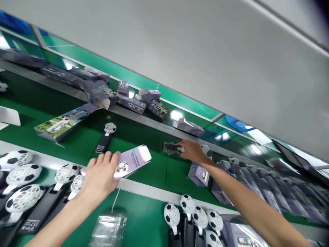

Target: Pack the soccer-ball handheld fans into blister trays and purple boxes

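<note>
Middle of the frame, left hand: the left hand (101,176) has its fingers closed over a purple box (132,161), whose flap (145,153) stands open toward frame centre.
Right of centre, right hand: the right hand (191,151) grips one end of a clear tray (166,149) around a dark piece (173,147), too blurred to tell more.
Single fan: a football-headed fan (104,140) lies unboxed, above the left hand.
Other loose fans: a left cluster (23,199) at lower left, a second cluster (189,219) at lower right of centre.
Spare tray: a second tray (109,228), bottom, left of centre.
Upper boxes: scattered boxes (131,104), some open-ended.
Right-side boxes: a row of boxes (267,192), blurred; contents cannot be told.
How far along: apparently partway; the held box is open, the held tray outside it, and both fan clusters seem left to pack.
</note>
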### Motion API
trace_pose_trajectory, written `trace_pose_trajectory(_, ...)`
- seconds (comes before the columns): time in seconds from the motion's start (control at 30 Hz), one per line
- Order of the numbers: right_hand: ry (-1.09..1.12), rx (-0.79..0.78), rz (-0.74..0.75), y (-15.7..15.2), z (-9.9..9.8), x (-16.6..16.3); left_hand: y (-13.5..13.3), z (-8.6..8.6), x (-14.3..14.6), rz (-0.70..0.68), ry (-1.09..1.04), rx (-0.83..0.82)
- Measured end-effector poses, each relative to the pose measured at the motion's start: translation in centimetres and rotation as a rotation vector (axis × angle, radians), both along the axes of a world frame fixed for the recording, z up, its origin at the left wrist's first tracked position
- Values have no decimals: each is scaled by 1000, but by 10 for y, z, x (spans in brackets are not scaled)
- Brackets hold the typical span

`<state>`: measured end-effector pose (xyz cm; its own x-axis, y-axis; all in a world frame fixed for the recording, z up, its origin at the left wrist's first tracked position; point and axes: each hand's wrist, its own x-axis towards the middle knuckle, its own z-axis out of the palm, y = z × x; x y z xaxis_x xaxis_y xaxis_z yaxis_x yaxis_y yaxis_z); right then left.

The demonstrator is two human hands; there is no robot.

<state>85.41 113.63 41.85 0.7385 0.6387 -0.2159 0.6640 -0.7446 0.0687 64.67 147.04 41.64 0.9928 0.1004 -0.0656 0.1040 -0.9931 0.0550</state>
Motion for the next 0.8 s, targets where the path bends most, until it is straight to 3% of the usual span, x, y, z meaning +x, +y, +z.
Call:
trace_pose_trajectory(0.13,78,23,144,-11,23,9,-75,-4,40,-47,2,-253)
trace_pose_trajectory(0.27,211,20,195,-30,16,32,-161,-27,84,-94,-12,-416)
trace_pose_trajectory(0.37,264,29,197,-53,6,47,-197,-37,96,-143,-48,-493)
trace_pose_trajectory(0.43,240,89,138,-61,2,43,-192,-35,87,-186,-68,-533)
trace_pose_trajectory(0.53,245,380,-266,-55,-3,-11,-139,-27,38,-168,-156,-574)
trace_pose_trajectory(0.6,586,569,-519,-35,-9,-84,-90,-26,-16,17,-248,-569)
trace_pose_trajectory(0.67,1245,601,-531,0,-23,-174,-51,-31,-76,340,-141,-527)
trace_pose_trajectory(0.73,1616,651,-570,47,-46,-260,-32,-42,-126,490,49,-591)
trace_pose_trajectory(0.8,1759,840,-619,98,-76,-324,-31,-55,-155,544,193,-783)
